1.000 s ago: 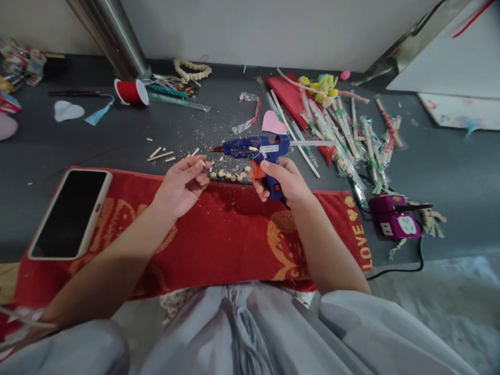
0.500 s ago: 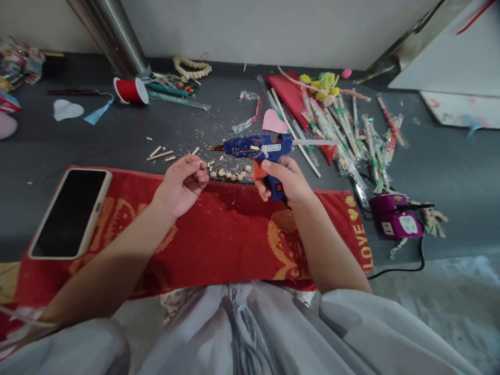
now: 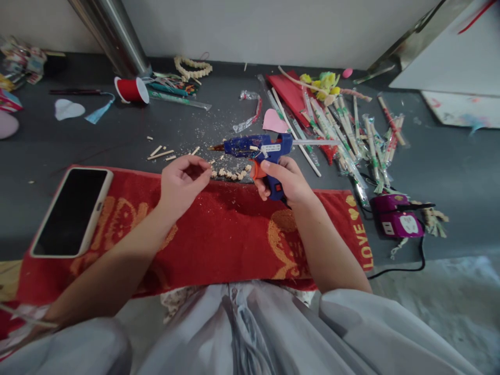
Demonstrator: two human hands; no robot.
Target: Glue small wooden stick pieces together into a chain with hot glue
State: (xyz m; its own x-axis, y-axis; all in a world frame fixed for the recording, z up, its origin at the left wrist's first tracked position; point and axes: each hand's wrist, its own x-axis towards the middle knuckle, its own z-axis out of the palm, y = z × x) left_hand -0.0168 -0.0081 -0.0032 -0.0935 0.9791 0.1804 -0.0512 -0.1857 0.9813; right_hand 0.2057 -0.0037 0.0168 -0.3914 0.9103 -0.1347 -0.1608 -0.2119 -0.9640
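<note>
The right hand [image 3: 291, 179] is closed round the grip of a blue glue gun [image 3: 248, 146], fingers by its orange trigger [image 3: 258, 170]. The gun is held roughly level over the near part of the counter [image 3: 128, 135], its nozzle [image 3: 216, 148] pointing left and a clear glue stick [image 3: 316, 142] jutting from its back. A pale chip [image 3: 253, 148] sits against its body.

The left hand [image 3: 182, 179] is half curled, thumb and fingers drawn close just short of the nozzle; I cannot tell whether anything is pinched between them. Beside its fingertips, a row of small pale pieces [image 3: 230, 174] runs along the edge of a red towel [image 3: 234, 234], with crumbs around it. Short sticks [image 3: 160, 154] lie just beyond the hand.

Farther left, a phone [image 3: 72, 213] rests on the towel. Behind are a red spool [image 3: 132, 90], a blue tassel [image 3: 100, 108], a white heart [image 3: 69, 109] and a beige ring [image 3: 191, 67]. Beyond the gun lies a pink heart [image 3: 274, 121], and to the right, wrapped sticks [image 3: 344, 135], yellow flowers [image 3: 322, 86] and a purple box [image 3: 396, 216].
</note>
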